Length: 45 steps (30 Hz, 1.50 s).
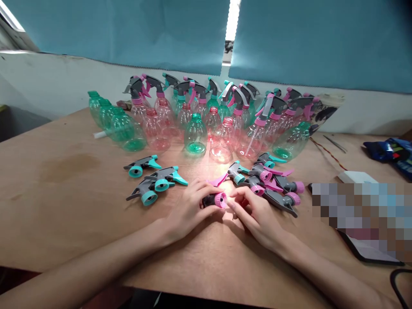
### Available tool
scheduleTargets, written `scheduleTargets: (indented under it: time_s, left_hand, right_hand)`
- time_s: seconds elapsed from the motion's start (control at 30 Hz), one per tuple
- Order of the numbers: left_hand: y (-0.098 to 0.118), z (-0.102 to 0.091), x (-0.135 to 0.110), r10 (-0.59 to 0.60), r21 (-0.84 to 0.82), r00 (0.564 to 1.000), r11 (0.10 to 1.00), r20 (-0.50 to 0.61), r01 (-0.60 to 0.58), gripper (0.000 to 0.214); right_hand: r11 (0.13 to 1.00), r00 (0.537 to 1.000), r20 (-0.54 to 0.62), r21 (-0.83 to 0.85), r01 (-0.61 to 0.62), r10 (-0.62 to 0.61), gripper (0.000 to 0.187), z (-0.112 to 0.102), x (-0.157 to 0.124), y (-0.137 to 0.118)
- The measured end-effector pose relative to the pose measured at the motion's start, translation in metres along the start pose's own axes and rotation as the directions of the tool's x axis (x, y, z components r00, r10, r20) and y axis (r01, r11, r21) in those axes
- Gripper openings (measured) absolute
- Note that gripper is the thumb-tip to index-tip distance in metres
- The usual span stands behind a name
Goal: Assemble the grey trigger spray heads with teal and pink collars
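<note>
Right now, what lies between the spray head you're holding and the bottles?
Head view: one loose grey spray head with a teal collar and pink trigger lies between the held head and the bottles.

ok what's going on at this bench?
A person at a wooden table has both hands on one trigger spray head, grey with a pink collar. The left hand grips it and the right hand has fingertips at the collar. Loose teal heads lie to the left, pink ones to the right. Behind them stand green and pink bottles, some fitted with heads, some open.
</note>
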<state>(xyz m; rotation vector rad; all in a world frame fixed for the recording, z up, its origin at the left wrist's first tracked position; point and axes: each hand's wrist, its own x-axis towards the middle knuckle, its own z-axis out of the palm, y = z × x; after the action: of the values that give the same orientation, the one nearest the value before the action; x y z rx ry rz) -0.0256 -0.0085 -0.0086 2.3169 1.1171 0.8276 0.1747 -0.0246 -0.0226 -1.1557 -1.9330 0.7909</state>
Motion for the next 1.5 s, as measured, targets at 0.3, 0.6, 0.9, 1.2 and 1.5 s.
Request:
scheduleTargets:
  time_s: [0.3, 0.6, 0.9, 1.2, 1.5]
  left_hand:
    - [0.003, 0.001, -0.003, -0.056, -0.075, 0.997, 0.996, -0.046, 0.053, 0.024]
    - [0.002, 0.005, -0.007, 0.017, -0.106, 0.997, 0.994, -0.079, -0.026, 0.029]
    - [-0.002, 0.005, 0.001, 0.080, -0.130, 0.996, 0.988, -0.039, -0.084, 0.026]
    - [-0.001, 0.005, 0.002, 0.115, -0.136, 0.993, 0.984, 0.015, -0.112, 0.025]
    - [0.001, 0.005, 0.002, 0.030, -0.131, 0.999, 0.991, 0.028, -0.026, 0.023]
  right_hand:
    - [0.850, 0.919, -0.079, -0.417, 0.321, -0.386, 0.035, 0.005, -0.007, -0.012]
    - [0.918, 0.957, -0.054, -0.300, 0.258, -0.287, 0.034, 0.008, -0.013, -0.013]
    - [0.989, 0.987, 0.059, 0.001, 0.147, -0.147, 0.031, 0.017, -0.011, 0.000]
    - [0.967, 0.973, 0.107, -0.131, 0.219, -0.206, 0.031, 0.011, -0.010, 0.000]
    - [0.876, 0.934, 0.063, -0.329, 0.352, -0.352, 0.019, 0.009, -0.003, -0.001]
